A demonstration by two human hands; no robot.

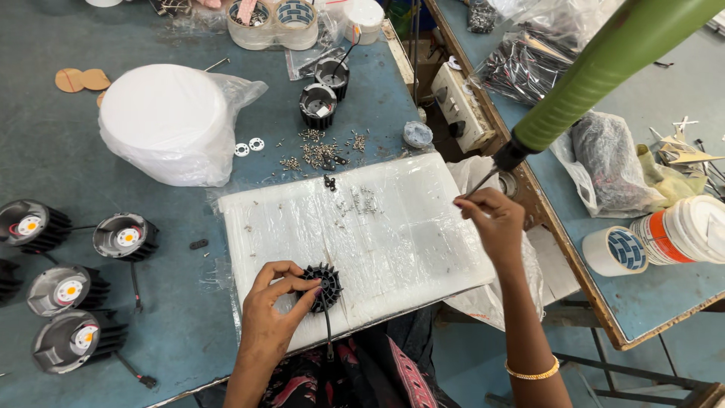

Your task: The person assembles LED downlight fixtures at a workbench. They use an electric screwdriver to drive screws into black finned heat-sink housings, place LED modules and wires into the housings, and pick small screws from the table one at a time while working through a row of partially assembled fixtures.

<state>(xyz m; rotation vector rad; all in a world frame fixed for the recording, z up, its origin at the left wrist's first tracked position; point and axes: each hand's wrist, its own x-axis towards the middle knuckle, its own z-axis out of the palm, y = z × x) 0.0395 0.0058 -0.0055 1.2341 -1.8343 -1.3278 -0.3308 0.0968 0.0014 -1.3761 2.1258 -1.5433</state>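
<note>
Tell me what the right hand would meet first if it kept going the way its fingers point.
The right hand points up-left toward the thin metal bit of the green electric screwdriver. Its fingertips already look to be at the bit's tip, though depth is unclear.

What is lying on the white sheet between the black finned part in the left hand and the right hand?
In the head view, the white sheet between the black finned part in the left hand and the right hand is bare; screws lie farther up.

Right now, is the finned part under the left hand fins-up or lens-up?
Fins-up: the finned part shows black fins and a cable, no lens; left hand grips it.
</note>
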